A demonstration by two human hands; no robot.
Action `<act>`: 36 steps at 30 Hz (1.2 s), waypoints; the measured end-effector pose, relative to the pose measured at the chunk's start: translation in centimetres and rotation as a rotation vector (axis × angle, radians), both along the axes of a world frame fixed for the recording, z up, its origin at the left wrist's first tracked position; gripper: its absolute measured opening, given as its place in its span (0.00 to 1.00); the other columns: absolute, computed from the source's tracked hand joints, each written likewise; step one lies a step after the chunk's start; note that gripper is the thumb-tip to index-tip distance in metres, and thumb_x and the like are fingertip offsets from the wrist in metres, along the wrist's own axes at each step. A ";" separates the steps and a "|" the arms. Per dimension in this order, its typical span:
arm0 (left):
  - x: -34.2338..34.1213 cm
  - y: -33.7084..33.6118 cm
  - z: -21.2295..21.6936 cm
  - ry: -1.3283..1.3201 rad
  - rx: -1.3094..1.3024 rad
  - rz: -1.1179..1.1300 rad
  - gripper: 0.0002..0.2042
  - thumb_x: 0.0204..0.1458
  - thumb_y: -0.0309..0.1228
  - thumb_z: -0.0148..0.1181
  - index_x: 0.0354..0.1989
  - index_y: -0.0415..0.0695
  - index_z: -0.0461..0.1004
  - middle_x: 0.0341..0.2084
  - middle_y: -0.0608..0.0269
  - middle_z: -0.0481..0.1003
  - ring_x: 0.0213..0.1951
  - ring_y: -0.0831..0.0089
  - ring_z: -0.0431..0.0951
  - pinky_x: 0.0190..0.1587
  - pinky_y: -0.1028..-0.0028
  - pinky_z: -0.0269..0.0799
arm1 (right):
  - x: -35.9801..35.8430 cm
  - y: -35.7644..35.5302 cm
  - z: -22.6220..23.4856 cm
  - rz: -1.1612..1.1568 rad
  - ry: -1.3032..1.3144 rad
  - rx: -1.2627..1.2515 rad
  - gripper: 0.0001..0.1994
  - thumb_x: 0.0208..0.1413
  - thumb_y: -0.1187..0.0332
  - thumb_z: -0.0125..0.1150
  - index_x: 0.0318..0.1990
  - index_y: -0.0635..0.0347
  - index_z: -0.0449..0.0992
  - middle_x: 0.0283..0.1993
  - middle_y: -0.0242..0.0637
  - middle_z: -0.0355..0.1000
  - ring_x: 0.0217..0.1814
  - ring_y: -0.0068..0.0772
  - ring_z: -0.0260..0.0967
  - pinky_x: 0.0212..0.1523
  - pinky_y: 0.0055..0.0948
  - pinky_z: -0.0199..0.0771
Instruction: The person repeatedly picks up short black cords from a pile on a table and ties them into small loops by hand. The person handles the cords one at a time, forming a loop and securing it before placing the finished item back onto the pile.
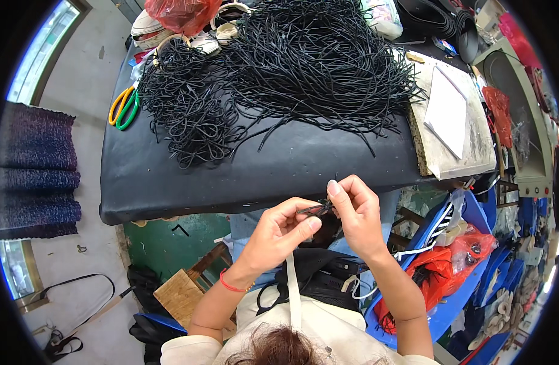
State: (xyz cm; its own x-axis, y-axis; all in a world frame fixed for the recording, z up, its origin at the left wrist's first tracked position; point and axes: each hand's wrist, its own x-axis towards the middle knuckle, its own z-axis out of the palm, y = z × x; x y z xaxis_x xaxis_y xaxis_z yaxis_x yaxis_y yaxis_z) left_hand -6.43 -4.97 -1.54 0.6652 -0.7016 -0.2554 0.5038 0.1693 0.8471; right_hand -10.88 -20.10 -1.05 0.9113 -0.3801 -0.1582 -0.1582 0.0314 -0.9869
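Observation:
Just past the near edge of the black-covered table (279, 182), my two hands meet over my lap. A small, knotted or looped bunch of black cord (319, 209) lies between them. My left hand (274, 232) pinches it with thumb and fingers from the left. On the other side, my right hand (361, 214) is closed with thumb against forefinger on the cord, a short end sticking up above the fingertips. A big heap of long black cords (322, 73) fills the table's far middle, and a smaller curled pile (191, 109) lies to its left.
Scissors (124, 108) with orange and green handles lie at the table's left. A white pad (448, 112) rests on a worn board (458, 149) at the right. Below stands a blue bin (434, 322) with red plastic bags (425, 274). A wooden stool (179, 295) is at lower left.

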 end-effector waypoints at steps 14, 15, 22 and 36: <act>-1.0 -2.7 0.6 -0.933 0.411 0.281 0.06 0.44 0.20 0.60 0.32 0.36 0.73 0.20 0.60 0.70 0.23 0.77 0.70 0.25 0.79 0.62 | 0.8 -0.5 -0.1 -0.067 -0.001 -0.037 0.15 0.54 0.68 0.56 0.17 0.61 0.64 0.16 0.21 0.56 0.19 0.10 0.46 0.18 0.18 0.46; -1.0 -2.7 0.6 -0.845 0.390 0.260 0.06 0.45 0.21 0.60 0.32 0.36 0.73 0.20 0.62 0.70 0.23 0.79 0.70 0.25 0.80 0.63 | 0.7 -0.7 -0.8 -0.074 -0.009 -0.030 0.14 0.55 0.67 0.56 0.19 0.61 0.65 0.17 0.21 0.57 0.20 0.10 0.47 0.19 0.17 0.47; 0.4 -1.9 0.1 -0.089 0.137 0.157 0.08 0.53 0.31 0.56 0.35 0.39 0.73 0.23 0.71 0.72 0.25 0.87 0.69 0.27 0.86 0.64 | -0.3 -1.9 1.7 0.117 0.102 0.253 0.08 0.53 0.67 0.59 0.34 0.63 0.72 0.28 0.24 0.68 0.28 0.10 0.60 0.28 0.13 0.61; -0.5 -4.3 1.1 -0.006 0.007 0.495 0.09 0.54 0.31 0.54 0.37 0.37 0.71 0.26 0.68 0.72 0.29 0.82 0.71 0.34 0.82 0.68 | -0.3 0.2 1.6 0.064 -0.058 0.386 0.07 0.56 0.72 0.54 0.39 0.66 0.72 0.32 0.29 0.71 0.32 0.13 0.64 0.33 0.15 0.65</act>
State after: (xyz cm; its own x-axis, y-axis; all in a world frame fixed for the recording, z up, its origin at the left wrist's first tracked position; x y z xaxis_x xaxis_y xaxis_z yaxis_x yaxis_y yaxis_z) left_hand -6.92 -9.30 -0.43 0.9197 -0.2991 -0.2542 0.3594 0.3814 0.8517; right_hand -11.22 -19.92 0.59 0.9428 -0.2448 -0.2265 -0.1167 0.3941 -0.9116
